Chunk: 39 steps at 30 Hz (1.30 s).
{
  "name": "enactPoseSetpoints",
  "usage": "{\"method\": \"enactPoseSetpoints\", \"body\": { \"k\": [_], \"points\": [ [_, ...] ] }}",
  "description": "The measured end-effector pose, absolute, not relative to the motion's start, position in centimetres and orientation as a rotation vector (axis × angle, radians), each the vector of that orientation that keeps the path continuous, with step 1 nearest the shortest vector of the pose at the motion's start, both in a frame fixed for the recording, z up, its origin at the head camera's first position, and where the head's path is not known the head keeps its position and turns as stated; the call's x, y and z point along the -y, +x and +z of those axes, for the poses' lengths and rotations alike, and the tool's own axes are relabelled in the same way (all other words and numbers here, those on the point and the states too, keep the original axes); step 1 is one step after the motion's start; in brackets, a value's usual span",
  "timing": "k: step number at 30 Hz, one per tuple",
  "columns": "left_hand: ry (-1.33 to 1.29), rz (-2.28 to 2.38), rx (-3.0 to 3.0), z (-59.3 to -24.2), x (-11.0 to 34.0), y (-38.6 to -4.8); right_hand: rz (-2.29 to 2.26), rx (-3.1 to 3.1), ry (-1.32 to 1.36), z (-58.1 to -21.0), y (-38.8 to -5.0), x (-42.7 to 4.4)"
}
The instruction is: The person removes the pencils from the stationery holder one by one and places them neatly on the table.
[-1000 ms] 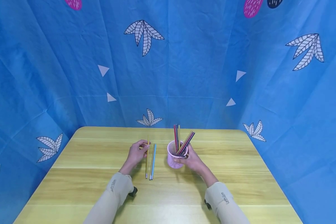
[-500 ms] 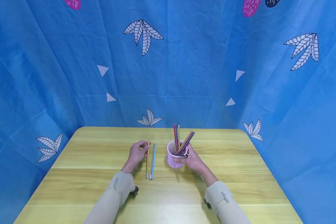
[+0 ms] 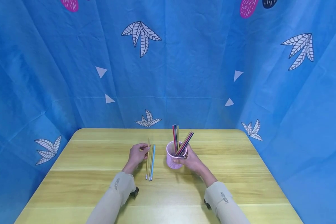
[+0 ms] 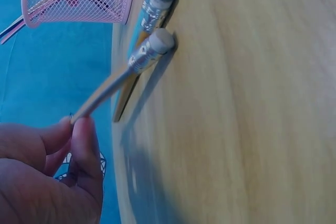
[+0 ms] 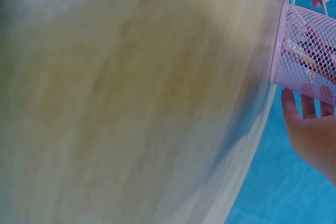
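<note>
Between thumb and fingers, my left hand (image 3: 137, 155) pinches a yellow pencil (image 3: 147, 163). In the left wrist view the pencil (image 4: 107, 85) slants, with its grey eraser end (image 4: 161, 41) close to the tabletop. Just right of it lie a blue pencil (image 3: 152, 162) and another yellow pencil (image 3: 150, 162), side by side, eraser ends toward me. My right hand (image 3: 194, 161) grips the right side of a pink mesh pencil holder (image 3: 171, 162), which stands upright. Several pencils (image 3: 185, 142) in red, black and yellow lean in two bunches inside it.
The wooden table (image 3: 100, 193) reaches back to a blue patterned curtain (image 3: 168, 77), which also hangs along both sides. Beige sleeves (image 3: 109, 199) cover both forearms, and a dark device (image 3: 134, 192) shows under the left cuff.
The head view has shifted slightly. The far end of the pinched pencil shows a little lower in the view. My right hand keeps its grip on the holder.
</note>
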State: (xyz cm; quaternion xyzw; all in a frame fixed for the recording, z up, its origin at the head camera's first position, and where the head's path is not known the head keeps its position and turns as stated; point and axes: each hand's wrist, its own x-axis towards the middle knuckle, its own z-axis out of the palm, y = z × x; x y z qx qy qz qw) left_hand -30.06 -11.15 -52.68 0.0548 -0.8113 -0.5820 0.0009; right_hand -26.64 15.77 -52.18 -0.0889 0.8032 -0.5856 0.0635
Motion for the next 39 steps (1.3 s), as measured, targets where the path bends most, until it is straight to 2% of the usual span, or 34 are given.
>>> {"method": "enactPoseSetpoints", "body": {
  "k": [25,39],
  "points": [
    [0.352,-1.761,2.624,-52.9,10.2,-30.4,-1.793,-2.406,-0.322,-52.4,-26.8,-15.9],
    [0.352,-1.691,2.691,-53.2,9.9,-30.4,-1.794,-2.395,-0.326,-52.2,-26.9,-16.0]
  ]
}}
